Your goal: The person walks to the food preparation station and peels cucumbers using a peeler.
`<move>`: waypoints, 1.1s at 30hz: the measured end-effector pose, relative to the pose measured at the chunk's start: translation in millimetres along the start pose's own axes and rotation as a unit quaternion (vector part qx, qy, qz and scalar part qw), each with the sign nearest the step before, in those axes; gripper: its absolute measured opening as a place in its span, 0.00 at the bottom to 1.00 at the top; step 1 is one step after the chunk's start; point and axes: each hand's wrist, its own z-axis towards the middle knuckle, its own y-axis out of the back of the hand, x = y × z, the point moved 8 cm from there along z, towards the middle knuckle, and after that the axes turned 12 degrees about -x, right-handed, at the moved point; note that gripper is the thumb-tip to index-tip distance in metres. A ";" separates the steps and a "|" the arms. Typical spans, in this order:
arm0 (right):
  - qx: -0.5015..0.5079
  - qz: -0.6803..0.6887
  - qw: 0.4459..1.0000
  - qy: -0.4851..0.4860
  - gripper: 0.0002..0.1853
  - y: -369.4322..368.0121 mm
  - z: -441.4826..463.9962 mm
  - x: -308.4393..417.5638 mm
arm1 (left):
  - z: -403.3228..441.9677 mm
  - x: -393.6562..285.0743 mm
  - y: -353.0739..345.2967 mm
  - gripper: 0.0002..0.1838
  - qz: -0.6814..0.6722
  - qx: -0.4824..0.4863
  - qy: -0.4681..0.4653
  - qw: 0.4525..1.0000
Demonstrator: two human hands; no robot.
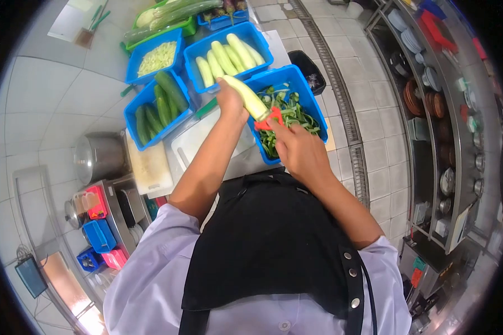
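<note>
My left hand [232,105] grips one end of a peeled, pale green cucumber [247,97], which slants down towards my right hand. In my right hand [303,152] is a red peeler [269,119], held against the cucumber's near end. Both hands work over a blue bin [311,92] heaped with dark green peel strips [297,116]. Beyond it, another blue bin [191,66] contains several peeled cucumbers [223,57]. On the left, unpeeled dark green cucumbers [161,106] lie in a third blue bin [131,121].
A blue bin [133,62] of pale shredded vegetable stands at the back left, near a green basket [189,27] and a blue basket of eggplants [228,21]. Cutting boards [150,167] lie on the table's near left. A black bin [302,60] stands beyond the peel bin; shelving [416,111] lines the right.
</note>
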 end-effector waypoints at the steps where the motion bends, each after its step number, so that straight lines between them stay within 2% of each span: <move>1: 0.038 -0.032 0.999 -0.015 0.24 -1.7 -7.7 -2.5 | 5.1 -0.2 4.5 0.33 -0.015 -0.017 0.002 1.000; 2: 0.077 -0.064 0.995 -0.029 0.23 -3.2 -14.7 -7.0 | 9.1 -2.0 8.7 0.33 -0.031 -0.035 0.003 0.999; 6: 0.093 -0.055 0.994 -0.034 0.23 -9.0 -31.1 -28.8 | 15.6 -15.5 14.8 0.31 -0.033 -0.033 0.005 0.999; 8: -0.028 0.071 0.997 -0.028 0.23 5.2 -15.2 -23.9 | 11.8 -4.7 6.3 0.31 -0.015 0.037 0.057 0.998; 12: -0.063 0.122 0.990 -0.034 0.23 5.6 3.3 -13.8 | 8.3 7.4 -8.6 0.32 -0.050 0.101 0.085 0.990; 14: -0.017 0.103 0.994 -0.010 0.23 -3.3 -10.2 -10.3 | 8.4 7.1 -12.9 0.33 -0.121 0.116 0.137 0.976; 15: 0.029 0.094 0.995 -0.020 0.22 -8.4 -21.0 -11.7 | 9.6 1.4 -13.2 0.33 -0.125 0.117 0.134 0.976; 16: 0.030 0.094 0.995 -0.017 0.22 -10.0 -31.6 -15.2 | 8.6 -2.2 -14.6 0.33 -0.151 0.131 0.152 0.968; 19: 0.071 0.110 0.987 -0.092 0.20 -10.7 -46.0 -35.9 | -0.8 -9.7 -22.2 0.34 -0.178 0.150 0.182 0.955; 20: 0.076 0.111 0.987 -0.090 0.20 -6.1 -42.0 -32.6 | -7.4 -5.5 -19.6 0.34 -0.170 0.149 0.199 0.954; 22: -0.008 0.159 0.981 -0.114 0.19 15.4 -27.8 -32.9 | -18.7 0.0 -16.0 0.36 -0.133 0.157 0.179 0.962; 24: 0.008 0.144 0.978 -0.150 0.19 25.3 -15.7 -38.1 | -33.3 11.9 -17.8 0.37 -0.041 0.207 0.173 0.962; 26: -0.030 0.162 0.972 -0.167 0.19 38.9 -1.9 -37.8 | -54.0 20.3 -15.6 0.39 -0.012 0.248 0.183 0.951; 28: -0.058 0.155 0.976 -0.143 0.19 47.2 12.0 -34.3 | -83.8 21.5 -17.8 0.37 0.048 0.289 0.174 0.940; 29: -0.046 0.149 0.976 -0.153 0.18 48.7 17.8 -33.6 | -93.7 20.5 -17.0 0.36 0.109 0.291 0.134 0.941; 32: -0.043 0.134 0.976 -0.164 0.18 50.1 31.4 -29.8 | -116.2 19.8 -14.4 0.37 0.174 0.274 0.091 0.941; 33: -0.039 0.130 0.977 -0.162 0.18 50.6 35.5 -25.2 | -115.6 21.4 -14.1 0.38 0.190 0.300 0.074 0.932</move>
